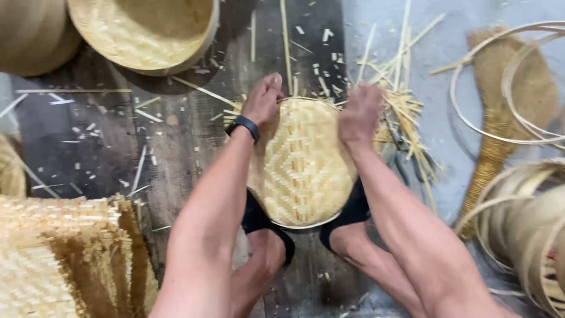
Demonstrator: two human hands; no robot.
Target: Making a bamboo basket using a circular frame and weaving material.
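woven bamboo disc (pixel 303 168) | round, pale, diamond pattern | far edge possibly frayed

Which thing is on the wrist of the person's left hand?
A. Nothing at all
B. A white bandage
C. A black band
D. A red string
C: a black band sits around the wrist just below the left hand, which presses on the far rim of the round woven bamboo lid, while the right hand presses the rim on the other side.
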